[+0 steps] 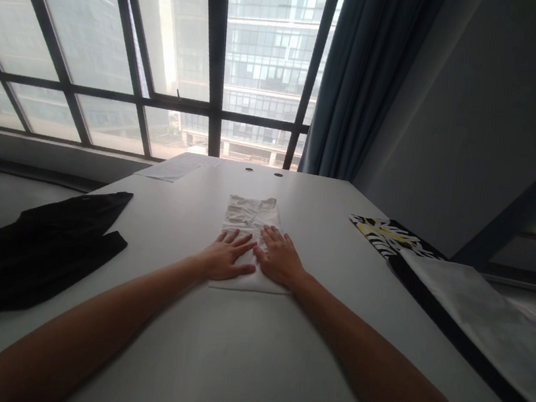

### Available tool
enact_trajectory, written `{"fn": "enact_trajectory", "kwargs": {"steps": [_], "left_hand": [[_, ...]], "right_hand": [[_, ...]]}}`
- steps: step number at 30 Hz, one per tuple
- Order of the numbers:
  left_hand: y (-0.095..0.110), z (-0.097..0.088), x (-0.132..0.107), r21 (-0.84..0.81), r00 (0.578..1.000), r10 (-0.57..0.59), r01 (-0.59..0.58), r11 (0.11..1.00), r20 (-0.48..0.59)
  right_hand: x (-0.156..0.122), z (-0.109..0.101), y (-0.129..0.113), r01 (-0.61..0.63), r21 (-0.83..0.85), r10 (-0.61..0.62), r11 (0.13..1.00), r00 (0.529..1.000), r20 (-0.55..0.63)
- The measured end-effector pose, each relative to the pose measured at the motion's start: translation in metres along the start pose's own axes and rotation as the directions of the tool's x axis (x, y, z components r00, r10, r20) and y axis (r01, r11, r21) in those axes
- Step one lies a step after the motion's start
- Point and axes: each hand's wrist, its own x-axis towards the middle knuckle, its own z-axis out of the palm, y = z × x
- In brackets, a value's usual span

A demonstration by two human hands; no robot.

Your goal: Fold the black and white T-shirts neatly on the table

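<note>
A folded white garment (pixel 251 212), seemingly a shirt, lies in a neat rectangle on the white table (pixel 236 356). Its far part shows wrinkles, while the near edge looks straight and smooth. My left hand (pixel 229 257) rests flat on the garment's left side, fingers spread. On the right side, my right hand (pixel 280 256) also lies flat with its fingers stretched out. The two hands nearly meet at the thumbs over the middle of the cloth. Neither one grips anything. Both hands cover the central part of the garment.
Black trousers or a similar dark garment (pixel 36 248) lie along the table's left. Sheets of paper (pixel 173 166) sit at the far left. To the right are a patterned black, white and yellow cloth (pixel 387 234) and a grey-white cloth (pixel 491 319). Windows and a blue curtain (pixel 365 75) stand behind.
</note>
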Motion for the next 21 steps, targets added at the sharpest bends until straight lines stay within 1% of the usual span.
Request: {"fn": "enact_trajectory", "kwargs": {"steps": [2, 5, 8, 11, 14, 16, 18, 19, 21], "left_hand": [[0.001, -0.001, -0.001, -0.006, 1.0, 0.02, -0.02, 1.0, 0.017], [-0.002, -0.002, 0.0, -0.023, 1.0, 0.018, -0.017, 1.0, 0.021], [-0.011, -0.002, 0.003, -0.03, 0.997, -0.076, 0.076, 0.997, -0.001], [-0.024, 0.001, 0.004, -0.035, 0.988, -0.154, 0.153, 0.988, -0.03], [-0.037, 0.003, -0.001, -0.033, 0.982, -0.175, 0.174, 0.984, -0.063], [-0.046, 0.002, -0.007, -0.03, 0.978, -0.175, 0.173, 0.984, -0.111], [-0.054, 0.001, -0.014, -0.016, 0.97, -0.148, 0.148, 0.989, -0.191], [-0.057, 0.0, -0.017, -0.009, 0.965, -0.117, 0.118, 0.993, -0.234], [-0.06, -0.002, -0.021, -0.007, 0.955, -0.021, 0.019, 1.0, -0.295]], "right_hand": [[0.002, 0.002, -0.003, 0.037, 0.023, -0.038, 0.999, 0.998, 0.054], [0.004, 0.005, -0.003, 0.022, 0.052, -0.03, 0.998, 0.986, 0.162], [0.006, 0.005, 0.005, -0.013, 0.053, 0.003, 0.999, 0.982, 0.188], [0.006, 0.004, 0.02, -0.082, 0.039, 0.073, 0.996, 0.979, 0.188], [0.002, 0.001, 0.042, -0.144, 0.015, 0.141, 0.989, 0.98, 0.138], [-0.003, -0.001, 0.056, -0.131, 0.01, 0.13, 0.991, 0.99, 0.057], [-0.007, -0.004, 0.066, -0.075, 0.009, 0.076, 0.997, 0.997, -0.035], [-0.008, -0.005, 0.069, -0.038, 0.006, 0.039, 0.999, 0.997, -0.07], [-0.009, -0.007, 0.072, 0.054, 0.006, -0.053, 0.999, 0.994, -0.099]]}}
